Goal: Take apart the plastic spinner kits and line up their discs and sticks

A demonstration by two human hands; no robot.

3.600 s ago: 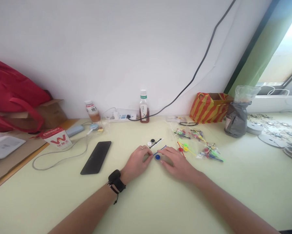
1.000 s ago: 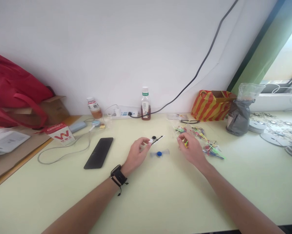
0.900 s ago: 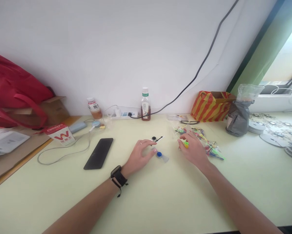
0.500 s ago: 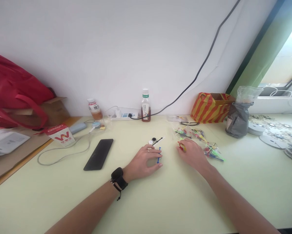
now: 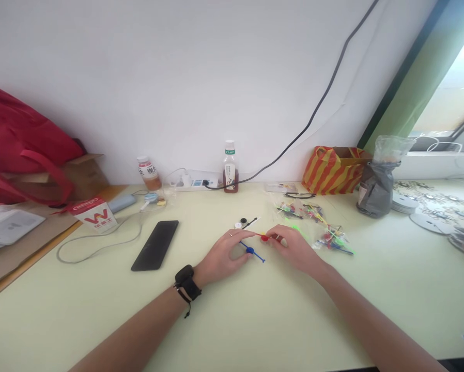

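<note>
At the centre of the frame, the right hand (image 5: 296, 248) has a narrow grip, thumb and fingers pinching a red pointer (image 5: 264, 237) with a round hub, just above the counter (image 5: 232, 320). The left hand (image 5: 221, 257), left of centre, has a wide grip: thumb and index finger stand apart around a blue pointer (image 5: 250, 250), the thumb tip beside its hub. The left index fingertip reaches the red pointer's left end; whether it touches, I cannot tell. Just above the left hand are a white disc (image 5: 238, 226), a black disc (image 5: 243, 220) and a black pointer (image 5: 250, 223). Right of centre, near the right hand, lie clear packets (image 5: 335, 239) of coloured parts. A dark phone (image 5: 155, 245) lies left of centre, and a bottle (image 5: 230, 170) stands upright at upper middle.
</note>
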